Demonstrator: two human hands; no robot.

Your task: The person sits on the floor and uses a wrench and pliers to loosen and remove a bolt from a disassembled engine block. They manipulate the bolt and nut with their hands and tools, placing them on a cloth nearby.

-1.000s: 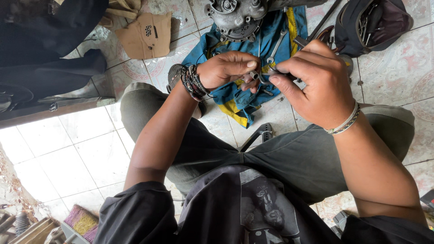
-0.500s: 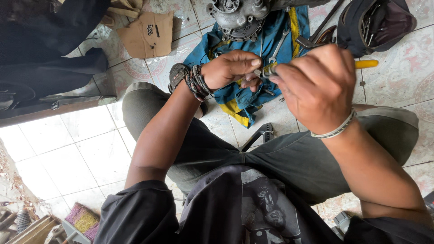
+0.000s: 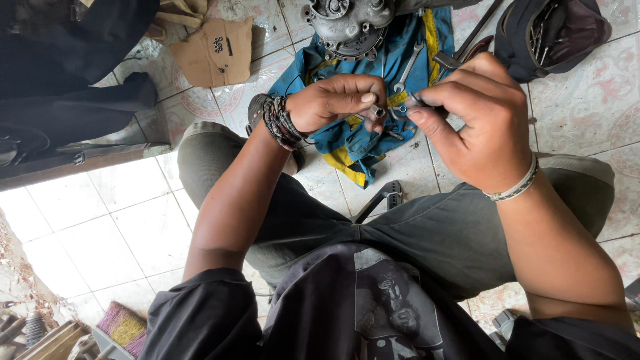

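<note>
- Pinched between thumb and fingertips of the left hand (image 3: 333, 100) was a small metal part (image 3: 377, 110), held just above the lap and over the blue cloth (image 3: 347, 137); the hand was closed on it.
- Right hand (image 3: 477, 120) gripped a thin metal tool (image 3: 415, 101) between thumb and forefinger, its tip touching or nearly touching the part; which of the two could not be told.
- To do this step well, I judged the left hand should hold the part steady with the wrist braced near the knee, while the right worked the tool in short, light moves, so that nothing small dropped among the cloth's folds.
- Keeping both hands over the cloth seemed wise, since a slipped piece would land there and not on the tiles (image 3: 580, 113).
- Beyond the hands, wrenches (image 3: 407, 70) lay on the cloth, and past them sat a round grey engine casing (image 3: 350, 27), cut off by the top edge.
- Farther off, a dark bag (image 3: 560, 33) lay at the upper right and a tan cardboard piece (image 3: 217, 53) at the upper left.
- Hard to make out: the part's true shape, as fingers covered most of it, and the tool's handle, hidden in the right palm.
- Dark shapes at the left edge were too shadowed to name.
</note>
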